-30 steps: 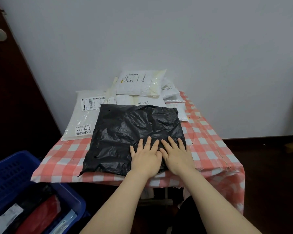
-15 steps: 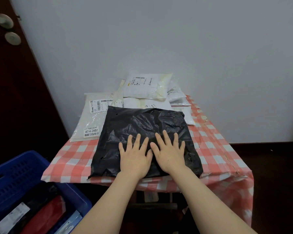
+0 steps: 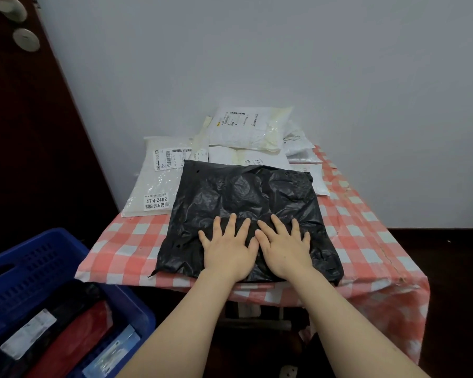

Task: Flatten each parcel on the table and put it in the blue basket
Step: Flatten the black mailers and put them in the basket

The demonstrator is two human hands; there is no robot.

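A crinkled black plastic parcel (image 3: 243, 197) lies flat on the checked table (image 3: 126, 246), its near edge at the table's front. My left hand (image 3: 228, 248) and my right hand (image 3: 283, 245) press down on its near half side by side, fingers straight and spread. Behind it lie several white parcels: a large one (image 3: 156, 181) at the left with printed labels, and a stack (image 3: 249, 129) against the wall. The blue basket (image 3: 39, 274) stands on the floor at the lower left, holding black, red and labelled parcels.
A dark door (image 3: 25, 118) with a metal handle rises at the left, next to the basket. A pale wall backs the table. The red-and-white cloth hangs over the table's right and front edges; dark floor lies to the right.
Both hands slid forward and left over the black parcel, from its near right corner toward its middle, still pressing flat. The view shifted slightly.
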